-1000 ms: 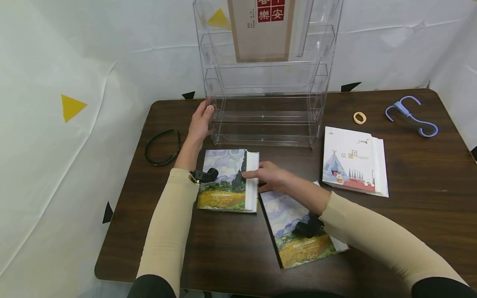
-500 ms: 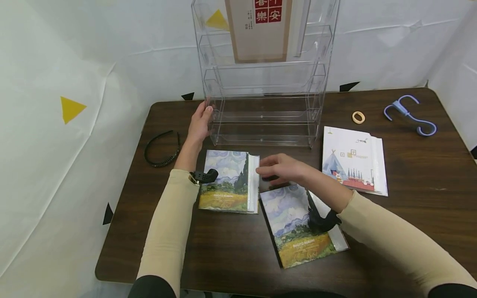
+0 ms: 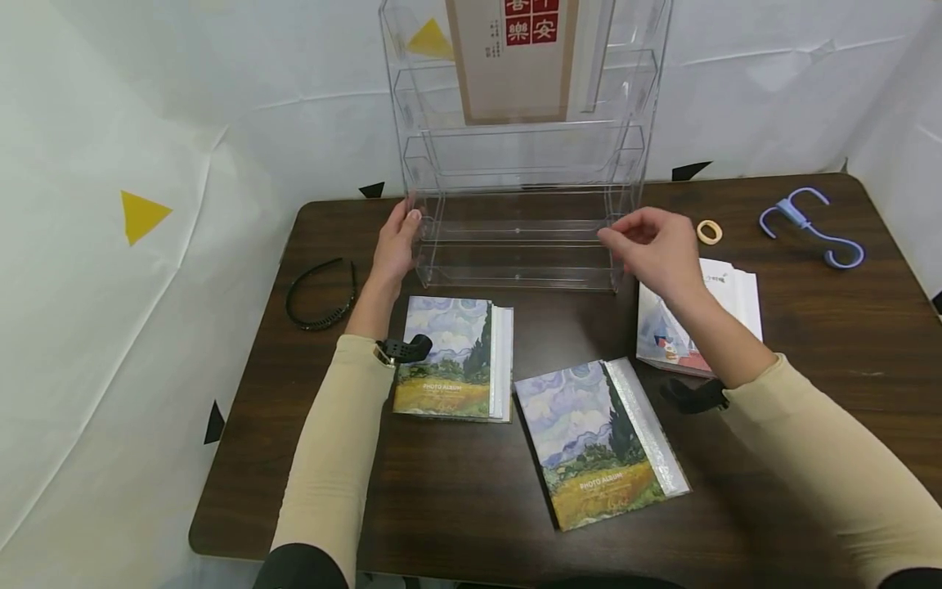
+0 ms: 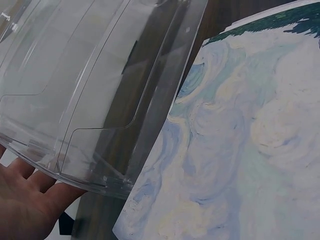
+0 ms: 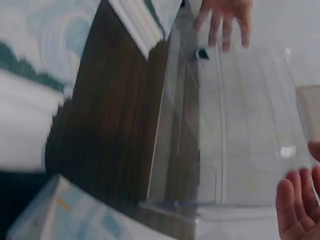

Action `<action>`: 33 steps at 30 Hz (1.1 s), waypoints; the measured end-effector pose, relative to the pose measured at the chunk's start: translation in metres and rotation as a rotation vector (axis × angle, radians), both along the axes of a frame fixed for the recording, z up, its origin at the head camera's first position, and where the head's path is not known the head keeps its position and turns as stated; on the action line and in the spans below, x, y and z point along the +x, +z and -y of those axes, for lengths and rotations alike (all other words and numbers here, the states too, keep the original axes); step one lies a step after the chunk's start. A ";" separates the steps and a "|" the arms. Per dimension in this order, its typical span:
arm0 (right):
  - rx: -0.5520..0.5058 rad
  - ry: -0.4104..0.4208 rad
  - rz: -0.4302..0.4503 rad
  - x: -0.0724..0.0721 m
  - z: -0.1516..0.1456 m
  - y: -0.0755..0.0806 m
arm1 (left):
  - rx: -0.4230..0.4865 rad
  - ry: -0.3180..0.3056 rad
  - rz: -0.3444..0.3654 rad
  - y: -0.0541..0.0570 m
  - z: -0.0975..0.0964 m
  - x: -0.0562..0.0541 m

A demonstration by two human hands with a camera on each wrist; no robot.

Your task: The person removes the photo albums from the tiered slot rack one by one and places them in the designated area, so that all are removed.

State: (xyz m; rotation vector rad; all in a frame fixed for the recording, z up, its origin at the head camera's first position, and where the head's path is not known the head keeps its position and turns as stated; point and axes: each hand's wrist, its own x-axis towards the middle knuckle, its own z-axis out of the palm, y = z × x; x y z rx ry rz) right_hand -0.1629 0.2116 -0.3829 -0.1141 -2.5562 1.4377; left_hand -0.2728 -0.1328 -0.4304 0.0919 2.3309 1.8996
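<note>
A clear tiered rack (image 3: 515, 279) stands at the back middle of the table. My left hand (image 3: 395, 245) lies against its left side, and in the right wrist view the fingers (image 5: 227, 32) look straight on the side panel. My right hand (image 3: 658, 249) is at the rack's lower right side, fingers loosely bent and thumb apart; whether it touches the panel I cannot tell. In front of the rack lie two painted-cover photo albums, one straight (image 3: 445, 352) and one tilted (image 3: 596, 446). My right forearm partly covers a white illustrated album (image 3: 743, 307).
A beige card with red characters (image 3: 511, 82) stands in the rack's upper tier. On the table's left lies a black headband (image 3: 320, 324). A small beige ring (image 3: 710, 232) and a blue double hook (image 3: 809, 229) lie at the back right.
My right hand has left the straight album and moved right and back to the rack's right side. That album shifted slightly right. My left hand stays on the rack's left side.
</note>
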 end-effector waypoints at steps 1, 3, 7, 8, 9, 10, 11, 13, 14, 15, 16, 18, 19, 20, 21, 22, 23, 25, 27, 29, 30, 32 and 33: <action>0.014 -0.049 -0.035 -0.003 -0.004 0.000 | -0.002 -0.001 -0.002 0.000 0.000 0.000; 0.038 -0.123 -0.065 -0.009 -0.010 0.000 | -0.003 0.000 -0.005 0.000 0.000 0.001; 0.052 -0.121 0.022 -0.021 -0.018 -0.002 | 0.000 0.001 0.002 0.000 0.000 0.000; 0.052 -0.089 0.060 -0.023 -0.019 -0.003 | 0.001 0.001 0.003 0.000 0.001 0.000; 0.047 -0.053 0.102 -0.026 -0.020 -0.003 | 0.001 0.001 0.004 0.000 0.001 0.000; 0.045 -0.013 0.138 -0.028 -0.020 -0.004 | 0.001 0.000 0.006 0.000 0.001 0.001; 0.039 0.031 0.170 -0.030 -0.021 -0.004 | 0.000 0.000 0.006 0.000 0.001 0.001; 0.035 0.102 0.230 -0.035 -0.021 -0.006 | -0.001 0.000 0.004 0.000 0.001 0.001; 0.034 0.127 0.250 -0.037 -0.021 -0.007 | -0.002 -0.001 0.005 0.000 0.001 0.001; 0.035 0.144 0.266 -0.039 -0.021 -0.008 | -0.003 -0.001 0.007 0.000 0.001 0.001; 0.039 0.157 0.270 -0.040 -0.021 -0.008 | -0.004 -0.001 0.007 0.000 0.001 0.001; 0.051 0.167 0.279 -0.042 -0.021 -0.010 | 0.000 0.001 0.001 0.001 0.000 0.001; 0.058 0.170 0.275 -0.043 -0.021 -0.010 | 0.000 0.001 0.000 0.001 0.000 0.001; 0.063 0.171 0.270 -0.043 -0.022 -0.011 | 0.000 0.002 0.000 0.000 0.000 0.001; 0.064 0.173 0.267 -0.043 -0.022 -0.012 | -0.001 0.004 -0.002 0.000 0.000 0.001; 0.066 0.174 0.264 -0.044 -0.022 -0.012 | -0.002 0.005 -0.004 0.000 0.000 0.002; 0.065 0.174 0.264 -0.044 -0.023 -0.012 | -0.004 0.007 -0.003 0.000 0.000 0.001; 0.062 0.171 0.268 -0.044 -0.023 -0.013 | -0.003 0.011 -0.001 0.000 0.000 0.002; 0.059 0.167 0.274 -0.045 -0.023 -0.013 | -0.004 0.011 0.000 0.000 -0.001 0.002; 0.055 0.164 0.279 -0.045 -0.022 -0.012 | 0.003 0.016 0.000 0.000 -0.001 0.002; 0.054 0.164 0.283 -0.045 -0.022 -0.012 | 0.007 0.019 0.001 0.000 -0.001 0.002; 0.054 0.164 0.286 -0.044 -0.022 -0.011 | 0.012 0.024 0.005 -0.001 -0.002 0.002; 0.051 0.163 0.290 -0.044 -0.022 -0.011 | 0.015 0.026 0.008 -0.001 -0.002 0.002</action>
